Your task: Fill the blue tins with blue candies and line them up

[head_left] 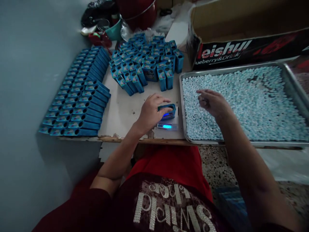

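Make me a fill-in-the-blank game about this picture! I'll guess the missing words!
1. The left hand holds a container on a weighing scale; that container is coloured ____.
2. Over the pale pieces in the tray is the person's ____.
3. Neat rows of containers stand on the picture's ____ side.

Missing words: blue; right hand; left.
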`<state>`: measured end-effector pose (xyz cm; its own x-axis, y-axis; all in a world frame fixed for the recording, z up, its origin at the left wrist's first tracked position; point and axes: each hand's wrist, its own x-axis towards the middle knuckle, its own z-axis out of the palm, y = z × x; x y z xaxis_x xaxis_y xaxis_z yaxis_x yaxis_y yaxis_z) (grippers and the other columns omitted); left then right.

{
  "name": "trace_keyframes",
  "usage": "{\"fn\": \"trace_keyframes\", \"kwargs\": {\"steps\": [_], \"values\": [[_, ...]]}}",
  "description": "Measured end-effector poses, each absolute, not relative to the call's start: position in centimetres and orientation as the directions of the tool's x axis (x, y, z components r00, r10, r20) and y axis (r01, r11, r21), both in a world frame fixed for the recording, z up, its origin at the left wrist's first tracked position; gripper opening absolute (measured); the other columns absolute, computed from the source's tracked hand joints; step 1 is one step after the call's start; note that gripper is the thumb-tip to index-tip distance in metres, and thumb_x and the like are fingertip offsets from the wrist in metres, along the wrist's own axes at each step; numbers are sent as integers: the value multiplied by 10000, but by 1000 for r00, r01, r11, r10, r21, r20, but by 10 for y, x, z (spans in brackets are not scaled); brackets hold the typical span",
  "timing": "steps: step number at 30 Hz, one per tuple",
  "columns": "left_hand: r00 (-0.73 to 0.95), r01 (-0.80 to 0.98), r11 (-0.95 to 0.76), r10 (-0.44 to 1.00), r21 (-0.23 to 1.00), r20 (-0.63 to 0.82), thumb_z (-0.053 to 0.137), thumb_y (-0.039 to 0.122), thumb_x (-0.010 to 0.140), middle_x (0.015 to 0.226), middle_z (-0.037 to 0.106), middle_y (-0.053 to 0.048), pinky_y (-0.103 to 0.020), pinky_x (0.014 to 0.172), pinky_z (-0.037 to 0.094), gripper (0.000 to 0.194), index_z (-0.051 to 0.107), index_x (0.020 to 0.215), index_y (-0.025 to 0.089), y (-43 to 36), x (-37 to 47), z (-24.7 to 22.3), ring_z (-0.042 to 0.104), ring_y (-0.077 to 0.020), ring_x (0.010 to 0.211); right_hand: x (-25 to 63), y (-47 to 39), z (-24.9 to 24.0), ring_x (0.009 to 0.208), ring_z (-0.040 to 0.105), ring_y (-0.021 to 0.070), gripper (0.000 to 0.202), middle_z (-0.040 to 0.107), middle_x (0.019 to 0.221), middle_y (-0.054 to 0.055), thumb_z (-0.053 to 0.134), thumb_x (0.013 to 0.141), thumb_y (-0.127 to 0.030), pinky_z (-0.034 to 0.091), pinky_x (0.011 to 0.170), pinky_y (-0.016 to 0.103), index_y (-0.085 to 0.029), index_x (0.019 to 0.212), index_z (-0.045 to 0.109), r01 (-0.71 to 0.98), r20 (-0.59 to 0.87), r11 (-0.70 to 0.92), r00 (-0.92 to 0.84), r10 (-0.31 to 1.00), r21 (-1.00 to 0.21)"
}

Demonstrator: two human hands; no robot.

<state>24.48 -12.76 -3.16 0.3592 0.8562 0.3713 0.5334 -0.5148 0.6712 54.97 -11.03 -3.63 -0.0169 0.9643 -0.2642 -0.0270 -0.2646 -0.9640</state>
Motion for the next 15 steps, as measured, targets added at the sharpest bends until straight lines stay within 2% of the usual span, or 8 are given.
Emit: {"fn": "trace_keyframes", "kwargs": {"steps": [3, 6, 9, 11, 15], "values": [[296, 559, -481, 877, 675, 379, 949, 142, 961, 1189, 841, -63, -444, 1060, 653, 282, 888, 1216, 246, -130, 224, -26, 785, -257, 1102, 515, -118, -16, 608, 437, 137, 452, 538, 703, -3, 1030, 781, -521, 322, 549, 279, -262, 865, 669, 15, -253, -255, -200, 946, -967], [234, 570, -417, 908, 708, 347, 925, 171, 973, 1212, 838, -64, -428, 1034, 651, 263, 891, 1222, 245, -135, 194, -27, 783, -255, 1101, 490, -120, -3, 617, 421, 140, 408, 547, 680, -1, 965, 852, -599, 304, 580, 299, -241, 876, 771, 187, -238, -180, -359, 902, -966], [173, 563, -328, 944, 758, 280, 919, 233, 976, 1240, 850, -67, -432, 1032, 644, 253, 895, 1227, 255, -140, 167, -35, 790, -264, 1118, 479, -119, 0, 682, 488, 164, 464, 644, 755, 27, 864, 949, -673, 357, 636, 329, -210, 971, 876, 387, -193, -29, -393, 899, -922], [143, 541, -289, 957, 790, 252, 926, 261, 969, 1253, 861, -68, -436, 1029, 637, 252, 895, 1220, 258, -142, 158, -42, 795, -264, 1114, 478, -120, -1, 708, 501, 170, 474, 679, 796, 33, 837, 984, -662, 370, 652, 338, -202, 1070, 911, 454, -197, 0, -386, 901, -891], [181, 488, -309, 951, 816, 252, 932, 272, 992, 1249, 857, -68, -437, 1039, 622, 259, 883, 1246, 251, -138, 162, -55, 793, -255, 1127, 484, -121, -4, 635, 394, 146, 429, 504, 677, -33, 840, 1027, -549, 296, 592, 317, -212, 1287, 889, 372, -265, -120, -368, 891, -920]]}}
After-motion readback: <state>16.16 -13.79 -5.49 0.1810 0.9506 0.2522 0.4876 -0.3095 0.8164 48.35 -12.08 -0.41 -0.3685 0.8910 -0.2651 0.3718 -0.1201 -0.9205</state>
